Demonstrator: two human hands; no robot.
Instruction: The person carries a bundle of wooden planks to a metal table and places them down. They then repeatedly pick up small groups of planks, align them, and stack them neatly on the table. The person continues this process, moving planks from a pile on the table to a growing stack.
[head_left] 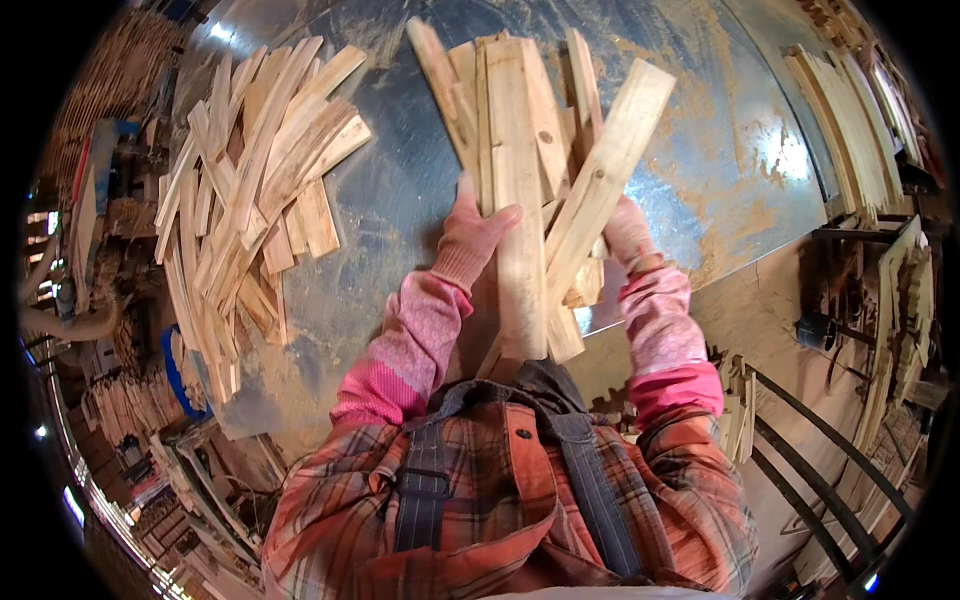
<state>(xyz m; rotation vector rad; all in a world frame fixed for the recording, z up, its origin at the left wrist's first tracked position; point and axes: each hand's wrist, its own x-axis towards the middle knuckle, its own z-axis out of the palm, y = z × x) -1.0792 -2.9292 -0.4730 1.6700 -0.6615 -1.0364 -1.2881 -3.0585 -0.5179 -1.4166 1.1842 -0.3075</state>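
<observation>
A loose bundle of pale wooden slats [517, 190] lies fanned out in front of me, its near ends reaching my waist. My left hand [474, 232] is closed on the bundle's left side, with the thumb over a long slat. On the other side, my right hand [628, 236] grips the bundle from the right; its fingers are mostly hidden behind a slanting slat [612, 160] that crosses the others. Both hands seem to wear pinkish knitted gloves, and pink sleeves cover the forearms.
The bundle is over a scuffed metal table [390, 200] dusted with sawdust. A tangled heap of slats [250, 190] covers its left part. Longer boards [845, 130] are stacked at the far right. Curved dark metal bars [815, 485] stand at the lower right.
</observation>
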